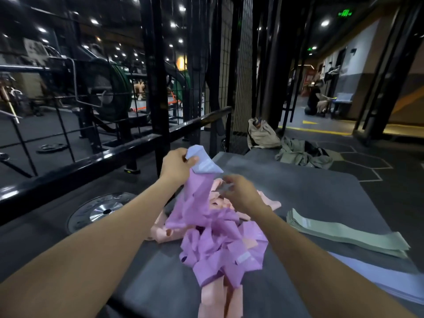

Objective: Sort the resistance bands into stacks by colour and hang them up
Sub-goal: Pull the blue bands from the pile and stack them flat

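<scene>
A tangled heap of purple bands (220, 239) and pink bands (213, 294) lies on the dark platform (321, 193). My left hand (176, 166) pinches a pale lilac-blue band (202, 161) lifted above the heap, with purple bands hanging under it. Just to the right, my right hand (238, 193) hovers over the heap with fingers curled at the band's lower end; whether it holds it is blurred. A neat stack of green bands (344, 232) lies at the right. A flat lilac stack (390, 278) sits at the lower right edge.
A black rail (114, 154) and rack uprights (158, 88) stand left of the platform, with a weight plate (103, 210) on the floor below. A beige bag (261, 134) and crumpled green cloth (300, 154) lie beyond the platform. A person (316, 97) crouches far right.
</scene>
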Action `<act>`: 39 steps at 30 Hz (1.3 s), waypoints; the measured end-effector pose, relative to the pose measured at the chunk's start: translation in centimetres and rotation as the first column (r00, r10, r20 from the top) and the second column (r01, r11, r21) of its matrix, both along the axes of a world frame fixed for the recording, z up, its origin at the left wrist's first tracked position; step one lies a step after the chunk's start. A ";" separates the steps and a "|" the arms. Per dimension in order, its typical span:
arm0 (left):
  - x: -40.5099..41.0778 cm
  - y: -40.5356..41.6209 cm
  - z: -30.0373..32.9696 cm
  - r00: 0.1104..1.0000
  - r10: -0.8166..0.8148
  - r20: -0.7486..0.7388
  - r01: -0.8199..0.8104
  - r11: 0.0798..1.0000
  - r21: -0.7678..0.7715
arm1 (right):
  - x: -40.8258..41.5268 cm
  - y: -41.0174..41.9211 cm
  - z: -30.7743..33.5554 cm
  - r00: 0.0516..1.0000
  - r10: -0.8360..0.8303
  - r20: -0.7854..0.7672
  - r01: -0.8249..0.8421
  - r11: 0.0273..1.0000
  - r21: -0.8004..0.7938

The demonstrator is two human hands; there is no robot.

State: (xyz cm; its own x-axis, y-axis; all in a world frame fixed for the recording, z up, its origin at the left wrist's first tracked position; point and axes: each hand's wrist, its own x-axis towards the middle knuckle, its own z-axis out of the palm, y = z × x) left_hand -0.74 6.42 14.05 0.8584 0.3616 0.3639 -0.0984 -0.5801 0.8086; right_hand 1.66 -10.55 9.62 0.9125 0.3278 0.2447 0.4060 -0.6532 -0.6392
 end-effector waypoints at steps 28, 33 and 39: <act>-2.7 -6.0 2.9 0.947 -0.303 0.112 0.297 0.953 0.060 | -5.2 -5.8 6.0 0.986 -0.117 0.122 0.058 0.913 0.403; -4.5 -9.9 2.8 0.897 -0.432 0.092 0.423 0.900 0.100 | -8.3 -8.9 6.3 1.000 -0.011 0.019 0.003 0.914 0.406; -6.2 -14.1 1.6 0.827 -0.553 0.103 0.553 0.833 0.033 | -10.7 -13.2 5.2 0.997 -0.073 0.028 0.058 0.934 0.352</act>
